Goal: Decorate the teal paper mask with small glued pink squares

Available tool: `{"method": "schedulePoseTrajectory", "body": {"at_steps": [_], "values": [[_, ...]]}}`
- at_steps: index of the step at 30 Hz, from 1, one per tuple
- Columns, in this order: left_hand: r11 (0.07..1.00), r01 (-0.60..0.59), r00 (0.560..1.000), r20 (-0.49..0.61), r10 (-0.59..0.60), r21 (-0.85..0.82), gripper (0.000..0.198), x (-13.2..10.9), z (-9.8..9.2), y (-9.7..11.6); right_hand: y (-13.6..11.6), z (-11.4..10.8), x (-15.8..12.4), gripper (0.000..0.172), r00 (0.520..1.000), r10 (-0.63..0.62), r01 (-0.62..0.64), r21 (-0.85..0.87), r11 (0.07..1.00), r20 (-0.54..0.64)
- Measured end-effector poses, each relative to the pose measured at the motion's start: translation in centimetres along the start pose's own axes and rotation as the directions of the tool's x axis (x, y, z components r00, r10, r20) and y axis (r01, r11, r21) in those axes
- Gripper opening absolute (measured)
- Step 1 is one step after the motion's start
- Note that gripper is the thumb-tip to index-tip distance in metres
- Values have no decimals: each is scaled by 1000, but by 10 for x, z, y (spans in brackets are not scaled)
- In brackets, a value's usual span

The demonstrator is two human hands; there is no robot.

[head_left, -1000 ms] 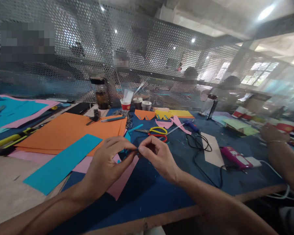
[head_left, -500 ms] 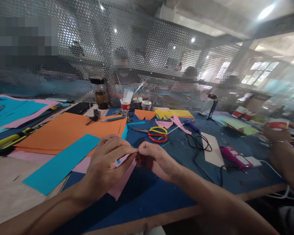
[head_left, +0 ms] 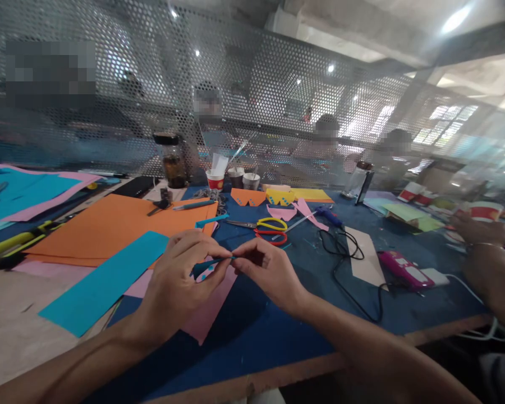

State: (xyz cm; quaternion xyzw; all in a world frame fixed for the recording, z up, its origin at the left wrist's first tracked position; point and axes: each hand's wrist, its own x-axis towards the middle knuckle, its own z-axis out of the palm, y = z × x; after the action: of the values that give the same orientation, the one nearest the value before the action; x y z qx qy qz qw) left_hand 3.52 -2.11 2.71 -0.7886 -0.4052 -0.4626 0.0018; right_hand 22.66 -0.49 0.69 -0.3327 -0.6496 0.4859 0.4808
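Observation:
My left hand (head_left: 185, 275) pinches a narrow blue paper strip (head_left: 208, 263) between thumb and fingers, above the table. My right hand (head_left: 273, 275) meets it fingertip to fingertip, its thumb and forefinger closed on the strip's end. The fingers hide part of the strip. Below my left hand lies a pink paper piece (head_left: 206, 320) with small blue bits near its top. A wide blue paper strip (head_left: 101, 286) rests left of that hand, partly over orange sheets (head_left: 105, 224). Scissors (head_left: 271, 225) with yellow and red handles lie beyond my right hand.
A blue glue gun (head_left: 330, 216) trails a black cord at right, near a beige card (head_left: 364, 258) and a magenta device (head_left: 404, 269). Paper cups (head_left: 215, 180) and a glass bottle (head_left: 174, 163) stand by the mesh partition. Another person's hand (head_left: 480, 230) is at far right, at a red-and-white cup.
My right hand's fingers have straightened and rolled slightly upward. More of the blue strip now shows between my left fingers. The other person's hand has shifted slightly.

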Motion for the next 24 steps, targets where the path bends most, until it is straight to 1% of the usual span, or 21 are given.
{"method": "schedulePoseTrajectory", "body": {"at_steps": [2,5,7,9,12,16,21,24], "values": [[1000,11,1000,10,-11,-5,5,0,1,0,0,-1,-1,11,997,-75,72,-129,989,-17],[1000,12,1000,27,-12,0,5,1,1,0,-3,-2,-1,5,974,-225,211,-297,931,-12],[1000,6,999,36,-6,-1,5,2,1,1,-5,-2,-2,3,955,-297,279,-348,895,2],[1000,-4,999,40,4,0,5,2,0,2,-6,-2,-2,4,941,-337,317,-382,868,16],[1000,-28,999,37,27,8,7,2,0,4,-7,-2,-4,6,933,-356,338,-454,825,47],[998,-65,998,24,65,9,7,2,0,6,-8,-3,-5,7,935,-345,336,-535,775,87],[996,-91,996,27,90,22,7,2,1,5,-8,-4,-5,8,948,-303,306,-550,777,100],[994,-108,993,43,107,34,7,2,0,5,-7,-5,-5,9,941,-318,326,-562,760,116]]}}
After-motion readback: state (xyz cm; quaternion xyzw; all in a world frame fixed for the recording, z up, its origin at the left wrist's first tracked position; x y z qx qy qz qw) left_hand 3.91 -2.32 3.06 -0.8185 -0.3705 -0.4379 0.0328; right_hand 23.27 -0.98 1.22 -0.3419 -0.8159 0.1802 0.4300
